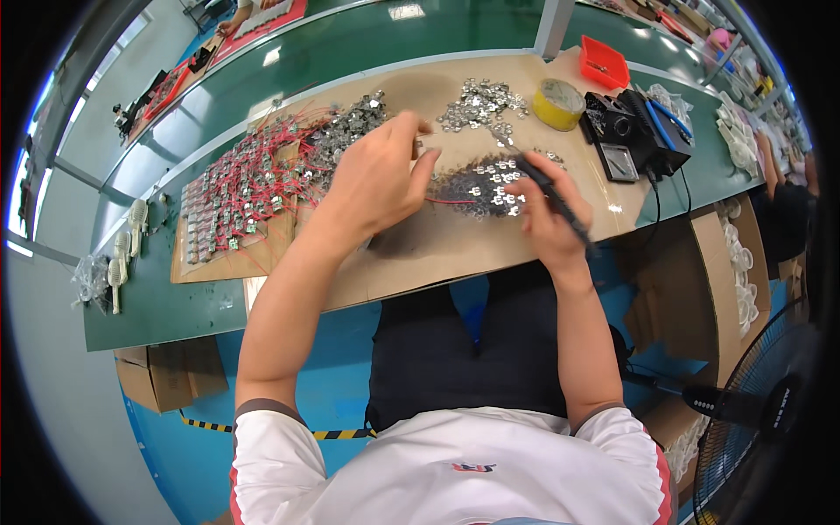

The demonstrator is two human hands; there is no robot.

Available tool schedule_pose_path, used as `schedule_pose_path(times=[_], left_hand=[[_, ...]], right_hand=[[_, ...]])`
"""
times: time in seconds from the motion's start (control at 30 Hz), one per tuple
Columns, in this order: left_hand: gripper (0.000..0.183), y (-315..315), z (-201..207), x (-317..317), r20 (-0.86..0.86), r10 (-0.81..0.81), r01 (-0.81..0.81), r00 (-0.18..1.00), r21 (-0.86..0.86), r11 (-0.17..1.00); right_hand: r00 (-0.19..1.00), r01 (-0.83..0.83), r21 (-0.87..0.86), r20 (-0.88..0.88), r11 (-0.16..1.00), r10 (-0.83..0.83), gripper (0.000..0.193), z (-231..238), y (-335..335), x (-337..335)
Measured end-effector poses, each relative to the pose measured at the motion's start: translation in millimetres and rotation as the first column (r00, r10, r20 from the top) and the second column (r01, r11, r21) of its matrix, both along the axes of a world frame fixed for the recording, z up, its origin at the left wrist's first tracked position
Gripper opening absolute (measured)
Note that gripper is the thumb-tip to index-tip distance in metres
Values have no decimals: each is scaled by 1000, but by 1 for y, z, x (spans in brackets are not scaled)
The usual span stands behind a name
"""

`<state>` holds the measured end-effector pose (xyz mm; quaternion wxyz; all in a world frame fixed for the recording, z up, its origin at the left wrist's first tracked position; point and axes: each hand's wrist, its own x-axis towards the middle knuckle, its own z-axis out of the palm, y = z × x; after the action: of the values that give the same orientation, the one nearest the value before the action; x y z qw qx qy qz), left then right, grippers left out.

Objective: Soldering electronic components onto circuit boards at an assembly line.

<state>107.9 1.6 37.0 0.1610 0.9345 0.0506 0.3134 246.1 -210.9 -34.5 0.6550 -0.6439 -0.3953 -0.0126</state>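
My right hand (556, 219) is closed around the black handle of a soldering iron (549, 186), whose thin tip points up and away toward a few small metal pieces. My left hand (385, 171) is raised left of it, with thumb and fingers curled together; what they pinch, if anything, is too small to name. A red wire (451, 201) runs out to the right from beneath this hand. Between my hands, several small shiny metal parts (506, 185) lie on a dark, scorched patch of the brown paper sheet (411, 254).
Left of my hands lie rows of small parts with red wires (245, 188) and a metal parts heap (350, 122). Another pile (481, 103), yellow tape (558, 105), a red tray (604, 63) and a black soldering station (634, 131) stand farther back. A fan (761, 411) stands at right.
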Motion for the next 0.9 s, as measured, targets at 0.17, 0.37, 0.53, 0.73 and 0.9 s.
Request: schedule_pose_path(times=[0.17, 0.37, 0.53, 0.73, 0.9], left_hand=[[11, -14, -8, 26, 96, -111, 140, 989, -391, 909], [6, -19, -47, 17, -53, -88, 66, 995, -320, 945], [8, -24, -47, 17, -122, -78, 60, 989, -143, 988], [9, -22, -50, 18, -130, -67, 48, 989, -144, 988], [8, -20, -54, 17, -116, -38, 25, 992, -110, 994]], right_hand=[[969, -13, 137, -243, 990, 47, 24, -5, -21, -6], [989, -42, 47, -139, 998, 48, 15, -1, -22, -12], [998, -36, -35, 50, 999, 38, 17, -3, -21, -9], [983, -52, -112, 171, 992, 71, 16, -6, -23, -4], [985, -52, -120, 158, 991, 71, 17, -3, -21, -7]])
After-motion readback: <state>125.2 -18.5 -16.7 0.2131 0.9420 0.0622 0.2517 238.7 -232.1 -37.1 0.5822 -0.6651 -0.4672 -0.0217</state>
